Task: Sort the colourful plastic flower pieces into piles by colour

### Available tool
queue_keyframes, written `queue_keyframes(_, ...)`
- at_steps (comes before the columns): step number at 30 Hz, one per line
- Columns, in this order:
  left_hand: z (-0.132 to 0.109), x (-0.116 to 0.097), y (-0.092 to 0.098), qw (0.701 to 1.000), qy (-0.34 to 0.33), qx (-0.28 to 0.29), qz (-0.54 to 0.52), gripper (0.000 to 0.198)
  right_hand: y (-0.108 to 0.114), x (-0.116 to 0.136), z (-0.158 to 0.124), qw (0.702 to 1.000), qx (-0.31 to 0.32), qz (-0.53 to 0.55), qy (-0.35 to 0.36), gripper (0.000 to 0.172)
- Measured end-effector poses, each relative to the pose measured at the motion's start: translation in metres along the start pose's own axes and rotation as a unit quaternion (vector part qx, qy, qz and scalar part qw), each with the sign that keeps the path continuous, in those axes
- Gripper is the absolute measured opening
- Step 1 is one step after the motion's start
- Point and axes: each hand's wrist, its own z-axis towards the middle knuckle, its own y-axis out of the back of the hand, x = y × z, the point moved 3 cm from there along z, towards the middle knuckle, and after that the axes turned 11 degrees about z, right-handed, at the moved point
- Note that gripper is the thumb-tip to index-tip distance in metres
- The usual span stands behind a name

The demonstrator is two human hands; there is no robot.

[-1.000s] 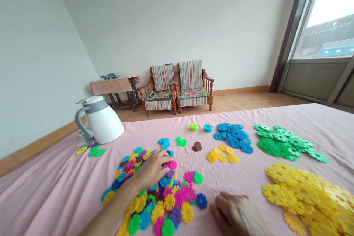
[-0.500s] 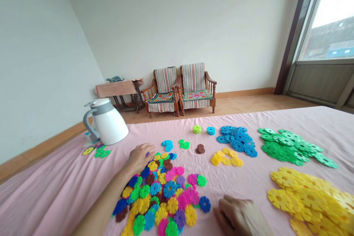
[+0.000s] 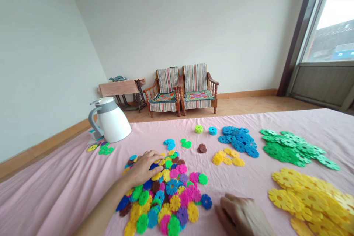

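A mixed pile of small flower-shaped plastic discs (image 3: 174, 202) in many colours lies in front of me on a pink cloth (image 3: 91, 195). My left hand (image 3: 145, 167) rests on the far left part of this pile, thumb and fingers apart, palm down over the discs. What lies under the palm is hidden. To the right of the pile my right hand (image 3: 239, 214) lies on the cloth with its fingers curled in; anything inside them cannot be seen. A dark blue disc (image 3: 206, 201) is nearest to it.
Sorted discs lie beyond: yellow heap (image 3: 309, 199), green heap (image 3: 293, 147), blue heap (image 3: 240, 139), smaller yellow group (image 3: 228, 157), brown discs (image 3: 202, 148), lime stack (image 3: 198, 129) and light blue stack (image 3: 212, 131). A white jug (image 3: 114, 121) stands at left. Two chairs (image 3: 197, 83) are behind.
My left hand has moved from the pile's far edge nearer to me, onto the discs, and some there have shifted. My right hand stays put. The view has shifted slightly.
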Motion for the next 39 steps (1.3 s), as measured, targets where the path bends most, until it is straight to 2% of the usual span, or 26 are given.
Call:
queue_keyframes(3,0.002,-0.006,0.013,0.998,-0.008,0.016,-0.057,0.029,0.000,0.000,0.000,1.000,-0.006,0.002,0.005,0.027)
queue_keyframes(6,0.010,-0.011,0.018,0.996,0.007,-0.001,-0.085,0.022,-0.001,-0.001,0.000,1.000,-0.010,0.002,0.008,0.029)
queue_keyframes(8,0.017,-0.014,0.015,0.997,0.007,-0.008,-0.083,0.021,-0.002,-0.002,0.000,1.000,-0.011,0.002,0.007,0.029)
queue_keyframes(12,0.032,-0.018,0.003,0.998,-0.004,0.021,-0.067,0.035,-0.001,-0.001,0.001,1.000,-0.010,0.002,0.006,0.028)
queue_keyframes(16,0.043,-0.021,-0.002,0.995,-0.006,0.057,-0.082,0.031,-0.001,0.000,0.000,1.000,-0.009,0.004,0.005,0.027)
queue_keyframes(20,0.047,-0.025,-0.001,0.994,0.010,0.056,-0.089,0.029,-0.001,0.000,-0.001,1.000,-0.012,0.004,0.004,0.027)
queue_keyframes(23,0.046,-0.033,0.005,0.993,-0.001,0.036,-0.114,0.024,0.000,0.000,0.000,1.000,-0.013,0.008,-0.005,0.026)
queue_keyframes(29,0.037,-0.039,0.018,0.989,0.012,-0.077,-0.128,0.015,0.003,0.002,0.000,1.000,-0.015,0.015,-0.014,0.026)
queue_keyframes(35,0.030,-0.032,0.009,0.983,0.036,-0.087,-0.156,0.014,0.003,0.001,0.001,1.000,-0.016,0.016,-0.013,0.026)
queue_keyframes(39,0.029,-0.029,0.013,0.983,0.078,-0.129,-0.101,0.011,0.004,0.002,0.002,1.000,-0.010,0.014,-0.012,0.025)
